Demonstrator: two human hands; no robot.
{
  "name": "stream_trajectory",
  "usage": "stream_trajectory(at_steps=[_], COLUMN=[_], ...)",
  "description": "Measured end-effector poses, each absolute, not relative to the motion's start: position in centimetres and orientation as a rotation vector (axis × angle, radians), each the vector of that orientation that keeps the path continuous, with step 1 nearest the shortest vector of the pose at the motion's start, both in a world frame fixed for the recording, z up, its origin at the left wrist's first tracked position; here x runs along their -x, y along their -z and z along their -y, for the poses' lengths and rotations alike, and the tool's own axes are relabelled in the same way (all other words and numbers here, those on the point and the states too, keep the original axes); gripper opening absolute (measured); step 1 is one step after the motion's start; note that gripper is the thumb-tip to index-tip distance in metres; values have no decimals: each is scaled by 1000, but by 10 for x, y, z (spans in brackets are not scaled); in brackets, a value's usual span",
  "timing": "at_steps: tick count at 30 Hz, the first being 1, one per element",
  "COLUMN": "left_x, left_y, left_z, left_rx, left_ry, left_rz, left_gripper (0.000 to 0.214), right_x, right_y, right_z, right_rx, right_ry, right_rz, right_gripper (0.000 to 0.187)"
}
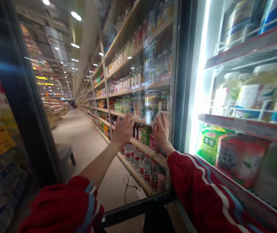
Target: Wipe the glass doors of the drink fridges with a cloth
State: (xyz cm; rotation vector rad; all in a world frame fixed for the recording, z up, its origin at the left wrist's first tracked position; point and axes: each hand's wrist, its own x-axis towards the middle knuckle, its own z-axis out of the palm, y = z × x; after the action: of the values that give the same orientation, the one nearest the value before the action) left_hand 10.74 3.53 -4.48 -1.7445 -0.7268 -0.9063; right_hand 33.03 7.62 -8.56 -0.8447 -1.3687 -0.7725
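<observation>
A glass cooler door with a dark frame stands open in front of me. My left hand is raised against the glass with its fingers spread, and nothing is in it. Close to the door's hinge-side or handle-side edge on the right, my right hand presses a whitish cloth to the pane. Its fingers are bent over the cloth, hiding much of it. Both forearms come from red sleeves with white and blue stripes.
At right is a lit cooler with wire shelves of bottles and green and red packs. Through the glass I see long wooden shelves of drinks, a grey stool, a dark cord on the floor and an aisle.
</observation>
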Motion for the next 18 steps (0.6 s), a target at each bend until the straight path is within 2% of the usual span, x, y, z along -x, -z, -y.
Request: stream_trajectory(at_steps=[9,18], left_x=[-154,-137], left_y=[45,37], left_z=[-35,-39], left_rx=[1870,1789], left_ry=[901,968], left_rz=[731,816], left_gripper=[46,51], right_x=[-333,-348], right_y=[96,77], right_z=[-75,-82], right_rx=[795,843], right_ry=[838,704], right_rz=[1461,1273], right_gripper=[44,48])
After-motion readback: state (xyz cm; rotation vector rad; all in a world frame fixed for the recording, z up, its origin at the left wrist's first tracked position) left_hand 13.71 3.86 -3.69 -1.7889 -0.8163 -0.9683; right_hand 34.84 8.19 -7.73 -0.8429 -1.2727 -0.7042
